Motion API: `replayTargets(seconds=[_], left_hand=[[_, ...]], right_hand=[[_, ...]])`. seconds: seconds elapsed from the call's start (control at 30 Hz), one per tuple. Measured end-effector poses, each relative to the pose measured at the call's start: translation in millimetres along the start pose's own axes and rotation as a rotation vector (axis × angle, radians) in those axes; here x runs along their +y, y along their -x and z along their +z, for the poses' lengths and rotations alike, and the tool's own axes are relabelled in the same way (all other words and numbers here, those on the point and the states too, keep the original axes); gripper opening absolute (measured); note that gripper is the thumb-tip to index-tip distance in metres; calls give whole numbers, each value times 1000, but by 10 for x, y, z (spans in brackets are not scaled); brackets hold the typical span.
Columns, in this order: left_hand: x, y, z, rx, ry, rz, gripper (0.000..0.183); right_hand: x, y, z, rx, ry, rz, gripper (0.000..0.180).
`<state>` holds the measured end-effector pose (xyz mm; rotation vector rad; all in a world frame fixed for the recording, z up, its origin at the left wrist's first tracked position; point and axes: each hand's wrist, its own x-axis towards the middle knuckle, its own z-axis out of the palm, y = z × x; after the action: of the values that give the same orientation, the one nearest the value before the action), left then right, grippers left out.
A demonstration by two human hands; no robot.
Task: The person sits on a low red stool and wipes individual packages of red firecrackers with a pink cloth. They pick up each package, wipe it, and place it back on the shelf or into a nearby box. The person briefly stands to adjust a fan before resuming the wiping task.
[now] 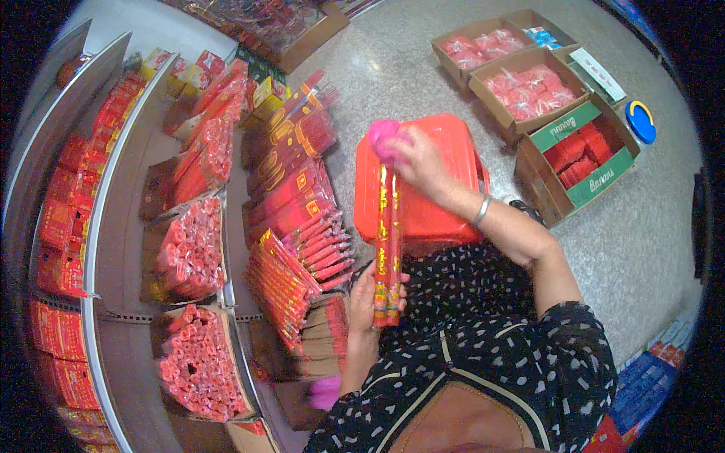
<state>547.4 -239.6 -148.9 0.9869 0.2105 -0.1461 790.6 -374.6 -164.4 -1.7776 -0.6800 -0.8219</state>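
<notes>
My left hand (pixel 362 297) grips the lower end of a pair of long red sticks with gold print (pixel 388 238), probably wrapped candles or incense. They stand side by side in front of my lap. At their far end, a bright pink cloth or fluffy duster (pixel 385 139) is bunched in my right hand (pixel 422 164), touching or very close to the tips. Behind both lies the flat top of a red plastic stool (pixel 447 139). My fingers partly hide the lower end of the sticks.
On my left, shelves (pixel 229 283) hold red candle bundles (pixel 190 249), incense packs (pixel 289 187) and gold-printed sticks (pixel 283 283). Another pink item (pixel 325 392) lies near my left forearm. Cardboard boxes (pixel 524 122) of red goods and a blue-lidded tub (pixel 641 122) stand on the floor at right.
</notes>
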Motion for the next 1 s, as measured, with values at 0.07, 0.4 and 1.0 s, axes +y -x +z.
replayTargets(seconds=[0.07, 0.4, 1.0], left_hand=[[90, -148, -99, 36, -17, 21, 51], [210, -240, -29, -24, -183, 76, 64], [563, -543, 142, 176, -752, 611, 27]], right_hand=[[-370, 204, 49, -101, -255, -243, 19], [-167, 27, 89, -4, -90, -234, 16], [-607, 124, -247, -586, -1207, 559, 72]])
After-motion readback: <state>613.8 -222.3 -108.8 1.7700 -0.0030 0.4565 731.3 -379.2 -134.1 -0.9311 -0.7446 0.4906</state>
